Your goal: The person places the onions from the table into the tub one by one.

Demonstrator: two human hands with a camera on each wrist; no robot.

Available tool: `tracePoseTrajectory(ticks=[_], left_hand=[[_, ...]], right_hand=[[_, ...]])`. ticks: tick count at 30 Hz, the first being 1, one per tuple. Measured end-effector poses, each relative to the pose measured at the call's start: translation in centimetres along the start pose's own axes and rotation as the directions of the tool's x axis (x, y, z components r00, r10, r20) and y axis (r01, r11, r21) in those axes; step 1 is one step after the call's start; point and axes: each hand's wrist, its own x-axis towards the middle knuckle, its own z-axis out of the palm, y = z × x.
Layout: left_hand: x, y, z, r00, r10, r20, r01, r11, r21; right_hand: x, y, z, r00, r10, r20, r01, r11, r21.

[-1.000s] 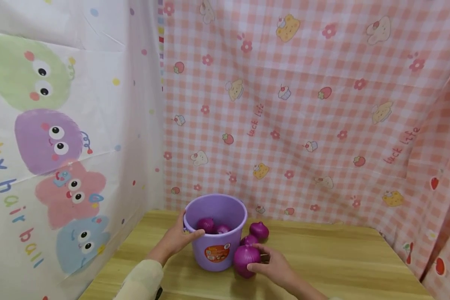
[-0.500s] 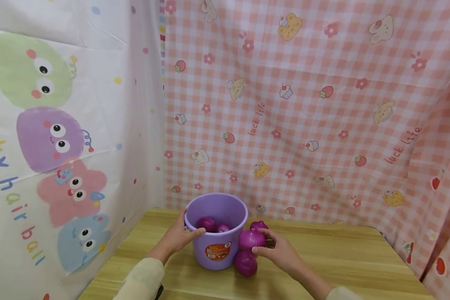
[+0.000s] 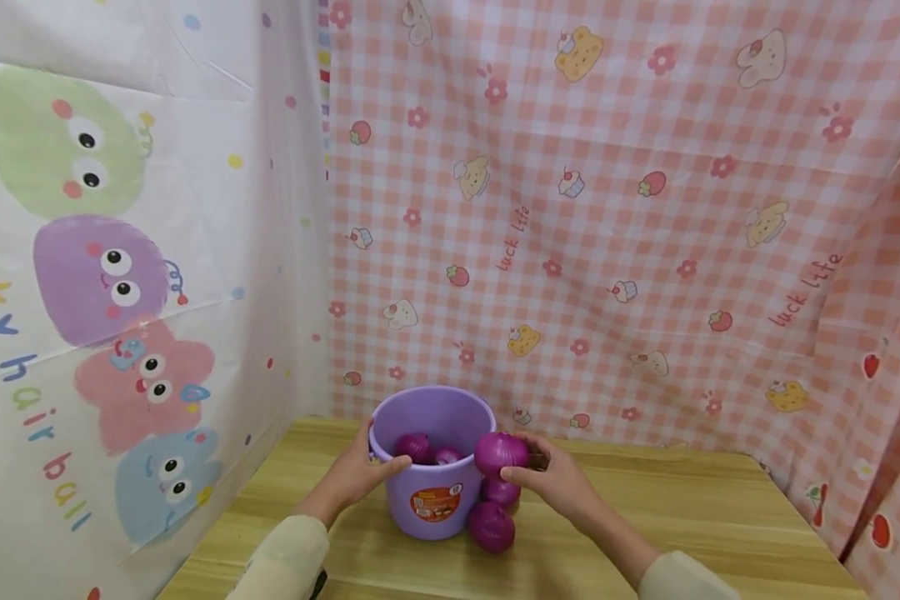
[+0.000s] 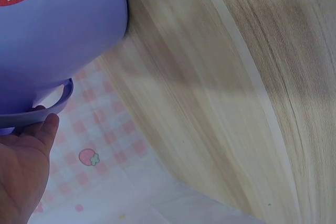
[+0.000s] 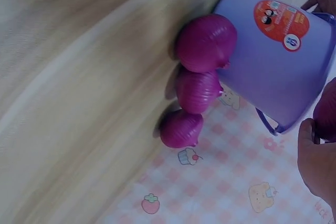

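A light purple bucket point(image 3: 437, 487) with a red-orange sticker stands upright on the table. My left hand point(image 3: 352, 473) grips its rim at the left, thumb over the near edge; the left wrist view shows the fingers by the bucket's handle point(image 4: 65, 95). Inside lie purple onions point(image 3: 414, 448). My right hand point(image 3: 555, 482) holds another purple onion point(image 3: 499, 454) between thumb and fingers, raised beside the right rim. Below it, two onions point(image 3: 492, 527) show on the table against the bucket's side. The right wrist view reveals a third onion point(image 5: 181, 128) in that row.
The wood-patterned table point(image 3: 667, 525) extends to the right of the bucket. A pink checked cloth point(image 3: 615, 250) hangs behind, and a white cartoon-printed cloth point(image 3: 217, 275) hangs at the left.
My right hand has lifted the onion from low in front of the bucket up to its right rim, uncovering the onions below. The left hand and bucket have stayed in place.
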Motion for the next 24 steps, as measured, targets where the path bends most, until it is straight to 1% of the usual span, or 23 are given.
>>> tracePoseTrajectory(ticks=[11,13,18,20,24], left_hand=[[-0.1,0.0,-0.1,1.0,-0.011,0.005,0.011,1.0,-0.003],[-0.1,0.0,-0.1,1.0,-0.01,0.003,0.01,1.0,0.0],[-0.1,-0.1,0.0,1.0,0.0,-0.003,0.0,1.0,0.016],[0.0,-0.1,0.0,1.0,0.002,-0.005,-0.002,1.0,0.015],[0.0,-0.1,0.0,1.0,0.002,-0.005,-0.002,1.0,0.012]], right_hand=[[2.0,-1.4,0.8,0.998,0.035,-0.045,-0.034,0.999,0.014],[2.4,-1.6,1.0,0.998,0.032,-0.052,-0.031,0.999,0.012],[3.2,-1.8,1.4,0.997,0.005,-0.078,-0.007,1.0,-0.03],[3.5,-1.9,1.6,0.996,0.007,-0.085,-0.011,0.999,-0.038],[4.2,-1.9,1.8,0.995,0.017,-0.098,-0.019,1.0,-0.02]])
